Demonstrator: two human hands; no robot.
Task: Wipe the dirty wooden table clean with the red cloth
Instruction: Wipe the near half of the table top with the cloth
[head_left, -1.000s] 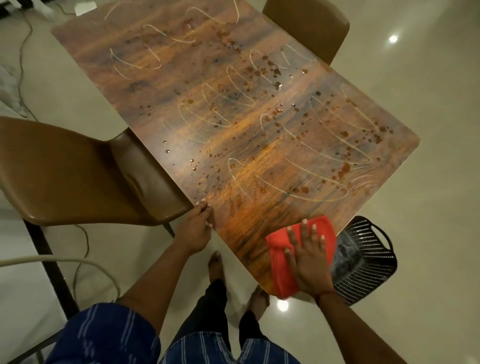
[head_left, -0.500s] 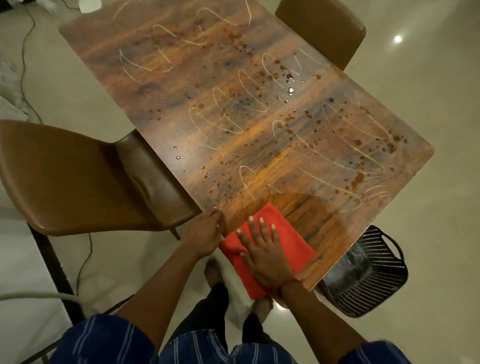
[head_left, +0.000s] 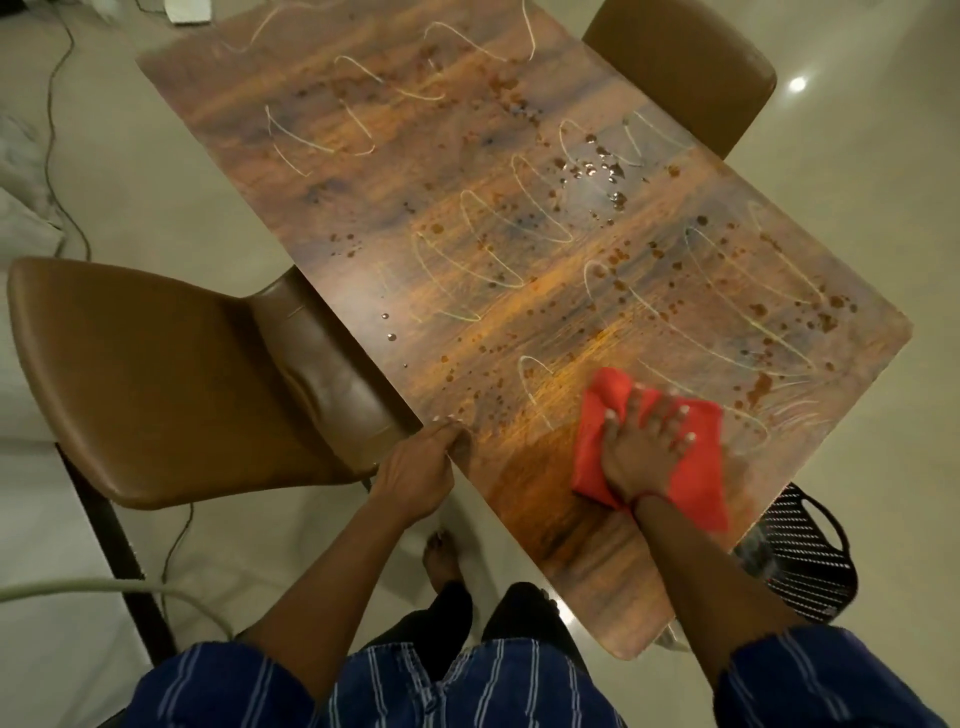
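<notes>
The wooden table (head_left: 395, 171) runs from the top left to the lower right, covered with brown spots, droplets and pale looping streaks. Its near corner shows no spots. A red cloth (head_left: 602, 415) lies flat on the near part of the tabletop. My right hand (head_left: 644, 447) presses down on the cloth with fingers spread. My left hand (head_left: 415, 478) grips the table's left edge, fingers curled over it.
A brown chair (head_left: 171, 379) stands tucked against the table's left side, beside my left hand. Another brown chair (head_left: 680, 67) is at the far right edge. A black perforated basket (head_left: 800, 561) sits on the floor under the near right corner. Cables trail on the floor at left.
My right hand has slid the red cloth from the near edge by my left hand to the right and farther onto the table. My left hand has kept its grip on the edge.
</notes>
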